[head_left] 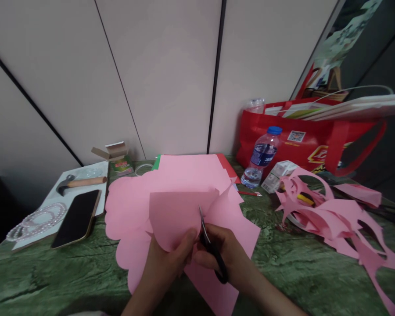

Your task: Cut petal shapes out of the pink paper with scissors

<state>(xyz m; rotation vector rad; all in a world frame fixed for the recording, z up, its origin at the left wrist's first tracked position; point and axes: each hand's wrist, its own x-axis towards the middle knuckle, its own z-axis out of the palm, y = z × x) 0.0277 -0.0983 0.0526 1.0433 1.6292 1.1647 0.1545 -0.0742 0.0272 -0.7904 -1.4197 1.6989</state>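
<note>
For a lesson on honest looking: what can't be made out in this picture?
Head view:
Left hand: most fingers lie behind the pink sheet.
Scissors: handles partly covered by the right hand.
Red bag: most contents hidden by its front.
QR code: too small to read.
Poster: cut off by the top edge.

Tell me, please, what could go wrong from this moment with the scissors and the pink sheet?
The thumb of the left hand is close to the scissors, so a slip might nick it.

The pink sheet bends near the blades, so the cut could become uneven or tear.

More pink paper lies behind and below, so the tips might catch it by mistake.
</note>
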